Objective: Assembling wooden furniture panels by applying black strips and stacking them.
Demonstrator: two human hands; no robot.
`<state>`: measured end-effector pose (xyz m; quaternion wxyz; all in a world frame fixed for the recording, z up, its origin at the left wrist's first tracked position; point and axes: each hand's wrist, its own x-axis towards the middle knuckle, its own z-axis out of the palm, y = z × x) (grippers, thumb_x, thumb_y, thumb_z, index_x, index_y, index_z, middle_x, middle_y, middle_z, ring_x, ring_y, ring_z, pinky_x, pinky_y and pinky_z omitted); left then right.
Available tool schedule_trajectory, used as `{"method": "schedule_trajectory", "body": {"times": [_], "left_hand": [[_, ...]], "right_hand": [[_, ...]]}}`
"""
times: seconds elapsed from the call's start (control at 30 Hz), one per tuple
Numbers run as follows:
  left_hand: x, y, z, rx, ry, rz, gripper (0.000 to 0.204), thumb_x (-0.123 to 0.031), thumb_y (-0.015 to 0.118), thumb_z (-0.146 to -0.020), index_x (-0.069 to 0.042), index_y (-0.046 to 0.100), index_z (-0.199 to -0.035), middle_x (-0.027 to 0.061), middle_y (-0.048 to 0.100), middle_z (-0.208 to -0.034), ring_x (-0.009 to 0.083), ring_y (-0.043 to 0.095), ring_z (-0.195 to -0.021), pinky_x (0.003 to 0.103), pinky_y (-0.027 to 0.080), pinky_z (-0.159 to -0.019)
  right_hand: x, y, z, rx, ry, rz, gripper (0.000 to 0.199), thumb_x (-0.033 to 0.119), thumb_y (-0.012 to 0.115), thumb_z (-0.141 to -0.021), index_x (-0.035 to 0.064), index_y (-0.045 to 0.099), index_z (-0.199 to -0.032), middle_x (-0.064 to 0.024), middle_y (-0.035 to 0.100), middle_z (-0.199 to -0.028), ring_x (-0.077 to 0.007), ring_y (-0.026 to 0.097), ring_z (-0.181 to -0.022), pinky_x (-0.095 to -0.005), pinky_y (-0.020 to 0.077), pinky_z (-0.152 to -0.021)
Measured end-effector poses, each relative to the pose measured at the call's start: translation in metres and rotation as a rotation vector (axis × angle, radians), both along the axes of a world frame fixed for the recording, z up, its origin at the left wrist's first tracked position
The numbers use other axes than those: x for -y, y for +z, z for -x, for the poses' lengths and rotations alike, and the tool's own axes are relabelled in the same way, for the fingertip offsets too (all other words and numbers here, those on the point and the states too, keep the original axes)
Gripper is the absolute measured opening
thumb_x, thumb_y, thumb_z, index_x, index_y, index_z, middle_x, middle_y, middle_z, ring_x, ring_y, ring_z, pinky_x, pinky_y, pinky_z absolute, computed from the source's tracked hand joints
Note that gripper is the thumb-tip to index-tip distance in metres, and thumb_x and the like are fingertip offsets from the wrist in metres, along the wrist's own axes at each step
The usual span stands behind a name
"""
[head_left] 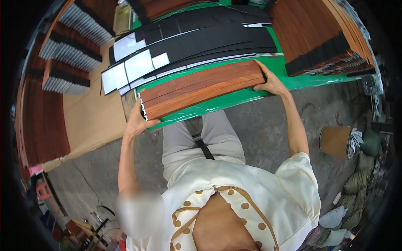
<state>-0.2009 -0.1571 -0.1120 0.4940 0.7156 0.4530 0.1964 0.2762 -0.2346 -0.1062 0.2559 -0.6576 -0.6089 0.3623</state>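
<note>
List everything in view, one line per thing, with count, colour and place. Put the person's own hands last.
bundle of wooden strips: one, reddish brown, on the green table, held at both ends
green table: one, green, ahead of the person
black strips: many, black with white backing, behind the bundle
stacks of strips: several, brown, black and white, on the left
wood stack: one, brown, on the right
barrel: one, tan, on the floor at right
left hand: grips the bundle's left end
right hand: grips the bundle's right end

Single head-worn fisheye, looking steeply down, close over green table (234, 100), rim bowed.
</note>
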Motion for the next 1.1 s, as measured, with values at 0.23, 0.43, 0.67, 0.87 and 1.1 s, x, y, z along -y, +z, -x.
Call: {"method": "schedule_trajectory", "body": {"times": [0.23, 0.43, 0.67, 0.87, 1.1], "left_hand": [[0.026, 0.012, 0.027, 0.157, 0.133, 0.067, 0.096, -0.022, 0.087, -0.046, 0.0, 0.042, -0.128, 0.0125, 0.055, -0.118, 0.0249, 0.051, -0.114, 0.035, 0.038, -0.099], [0.089, 0.049, 0.022, 0.708, 0.418, 0.404, 0.107, -0.033, 0.087, -0.046, 0.002, 0.035, -0.134, 0.0118, 0.048, -0.129, 0.0226, 0.043, -0.123, 0.036, 0.032, -0.105], [0.152, 0.054, 0.059, 1.061, 0.835, 0.399, 0.092, -0.042, 0.074, -0.059, 0.0, 0.037, -0.132, 0.0123, 0.049, -0.126, 0.025, 0.052, -0.114, 0.041, 0.044, -0.095], [0.164, 0.079, 0.098, 1.309, 1.189, 0.201, 0.091, -0.04, 0.074, -0.056, -0.006, 0.036, -0.132, 0.0147, 0.047, -0.126, 0.0308, 0.05, -0.115, 0.051, 0.048, -0.088], [0.081, 0.124, 0.18, 1.535, 1.064, -0.222, 0.075, -0.033, 0.074, -0.07, -0.006, 0.036, -0.13, 0.0147, 0.046, -0.123, 0.03, 0.05, -0.112, 0.051, 0.049, -0.089]], "right_hand": [[-0.006, 0.011, 0.01, -0.353, -0.023, -0.028, 0.1, 0.009, 0.083, -0.049, 0.0013, 0.037, -0.138, -0.0093, 0.045, -0.135, -0.0205, 0.041, -0.125, -0.0306, 0.0302, -0.106], [-0.02, 0.1, 0.043, -0.605, 0.018, -0.008, 0.09, 0.046, 0.078, -0.06, -0.0022, 0.045, -0.129, -0.0083, 0.056, -0.118, -0.0188, 0.054, -0.109, -0.0305, 0.0412, -0.095], [-0.138, 0.155, 0.157, -0.521, 0.238, 0.112, 0.071, 0.062, 0.034, -0.091, 0.0091, 0.038, -0.138, -0.0111, 0.044, -0.135, -0.0243, 0.039, -0.127, -0.0407, 0.0273, -0.105], [-0.184, 0.168, 0.276, -0.664, 0.556, -0.024, 0.066, 0.053, 0.043, -0.092, 0.0049, 0.037, -0.137, -0.0135, 0.047, -0.13, -0.0229, 0.048, -0.119, -0.0388, 0.0378, -0.099], [-0.157, 0.118, 0.284, -0.675, 0.673, 0.222, 0.054, 0.04, 0.057, -0.089, 0.0032, 0.048, -0.128, -0.0106, 0.056, -0.118, -0.0207, 0.056, -0.107, -0.0334, 0.0459, -0.092]]}}
